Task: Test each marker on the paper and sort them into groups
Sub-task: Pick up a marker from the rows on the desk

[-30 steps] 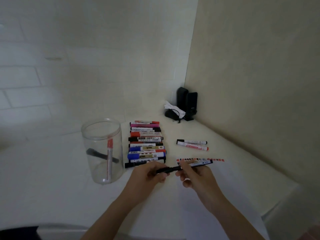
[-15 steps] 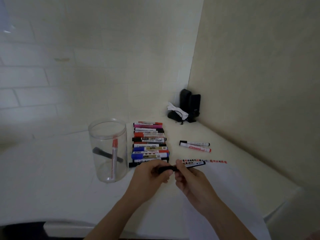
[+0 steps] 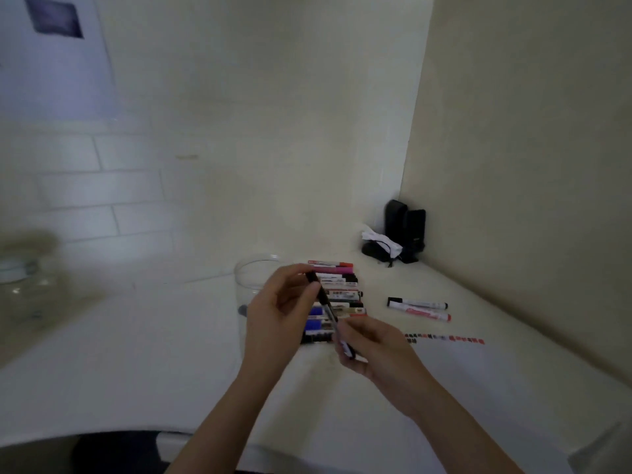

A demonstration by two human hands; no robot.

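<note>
Slim black-capped marker (image 3: 327,311): held tilted above the white table (image 3: 136,354), in front of the row of mixed-colour markers (image 3: 337,295). Left hand (image 3: 278,314): fingers curled round its black upper end. Right hand (image 3: 371,347): fingers pinching its lower barrel. Clear round plastic jar (image 3: 251,271): behind the left hand, largely hidden. Two loose white markers (image 3: 419,308): lying right of the row. White paper with colour test marks (image 3: 444,338): just beyond the right hand.

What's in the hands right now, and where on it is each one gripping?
One black marker, held tilted above the table by both hands. The left hand pinches its upper, capped end; the right hand grips the lower end.
</note>
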